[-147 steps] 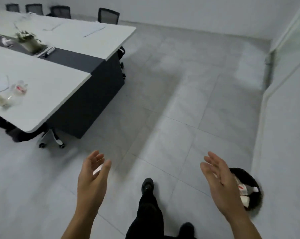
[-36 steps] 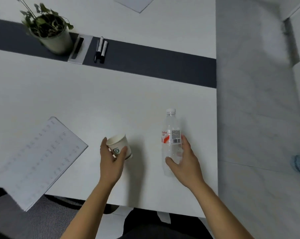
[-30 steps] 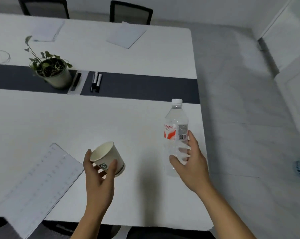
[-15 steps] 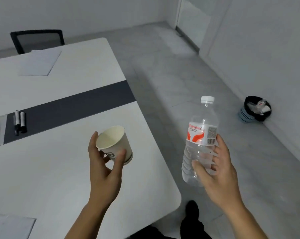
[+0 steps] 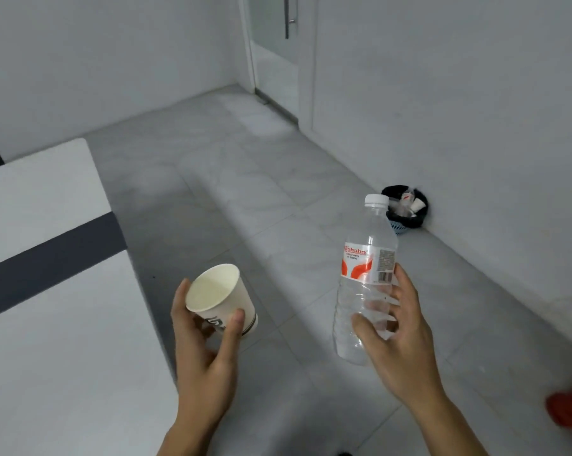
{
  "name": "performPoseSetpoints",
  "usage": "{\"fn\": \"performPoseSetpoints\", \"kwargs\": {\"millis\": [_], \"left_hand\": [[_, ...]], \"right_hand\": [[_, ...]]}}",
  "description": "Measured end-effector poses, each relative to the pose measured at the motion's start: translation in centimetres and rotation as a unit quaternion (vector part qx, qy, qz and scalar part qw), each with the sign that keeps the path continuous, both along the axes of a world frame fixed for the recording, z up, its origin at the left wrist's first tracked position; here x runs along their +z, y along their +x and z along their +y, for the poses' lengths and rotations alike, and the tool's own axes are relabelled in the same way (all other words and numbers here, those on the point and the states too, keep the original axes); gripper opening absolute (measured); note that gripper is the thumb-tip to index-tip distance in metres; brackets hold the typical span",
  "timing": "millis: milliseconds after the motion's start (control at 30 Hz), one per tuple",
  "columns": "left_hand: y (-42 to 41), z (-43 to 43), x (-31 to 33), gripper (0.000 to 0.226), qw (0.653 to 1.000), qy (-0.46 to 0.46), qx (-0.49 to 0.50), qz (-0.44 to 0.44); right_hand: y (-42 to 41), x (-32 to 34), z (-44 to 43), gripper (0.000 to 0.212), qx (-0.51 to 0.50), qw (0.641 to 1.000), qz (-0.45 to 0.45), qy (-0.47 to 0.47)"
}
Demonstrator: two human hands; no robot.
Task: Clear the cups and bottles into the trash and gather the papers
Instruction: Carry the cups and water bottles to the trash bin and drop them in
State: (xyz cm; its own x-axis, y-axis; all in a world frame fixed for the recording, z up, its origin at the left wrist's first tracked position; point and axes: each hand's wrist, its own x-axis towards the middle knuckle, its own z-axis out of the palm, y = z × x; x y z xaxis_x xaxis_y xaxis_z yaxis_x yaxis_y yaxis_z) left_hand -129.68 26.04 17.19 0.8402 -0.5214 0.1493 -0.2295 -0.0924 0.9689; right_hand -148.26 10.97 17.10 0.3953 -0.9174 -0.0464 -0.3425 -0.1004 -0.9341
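Observation:
My left hand (image 5: 208,360) holds a white paper cup (image 5: 220,299), tilted with its open mouth toward me. A clear plastic water bottle (image 5: 365,281) with a white cap and a red-and-white label stands upright in my right hand (image 5: 396,350), gripped around its lower half. Both are held over the grey floor, just past the table's end. The trash bin (image 5: 406,222), a small blue basket with a black liner, stands on the floor against the right wall, with cups and a bottle inside it. No papers are in view.
The white table (image 5: 47,324) with a dark centre strip fills the left side. Grey tiled floor (image 5: 245,199) stretches between it and the right wall. A glass door (image 5: 274,54) is at the far corner. A blurred red thing (image 5: 571,409) sits at the right edge.
I lifted the cup and bottle off the table and turned right, away from it. The bin has come nearer and more central in view; the plant, pens and papers have left the frame.

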Motion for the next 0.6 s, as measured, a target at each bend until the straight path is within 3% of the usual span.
{"fn": "performPoseSetpoints", "kwargs": {"millis": [333,500,600], "left_hand": [[-2.4,-20.6,-2.2,0.07,0.998,0.021,-0.067,0.005],[-0.7,-35.4,-5.6,0.077,0.991,0.037,-0.119,0.053],[0.4,-45.3,-4.5,0.073,0.985,0.032,-0.158,0.067]], "right_hand": [[-4.6,-3.4,-17.1,0.089,-0.078,0.996,0.0,0.05],[-3.8,-4.8,-29.7,0.089,-0.131,0.99,0.03,0.05],[-3.5,-3.4,-37.8,0.088,-0.165,0.985,0.042,0.042]]}}
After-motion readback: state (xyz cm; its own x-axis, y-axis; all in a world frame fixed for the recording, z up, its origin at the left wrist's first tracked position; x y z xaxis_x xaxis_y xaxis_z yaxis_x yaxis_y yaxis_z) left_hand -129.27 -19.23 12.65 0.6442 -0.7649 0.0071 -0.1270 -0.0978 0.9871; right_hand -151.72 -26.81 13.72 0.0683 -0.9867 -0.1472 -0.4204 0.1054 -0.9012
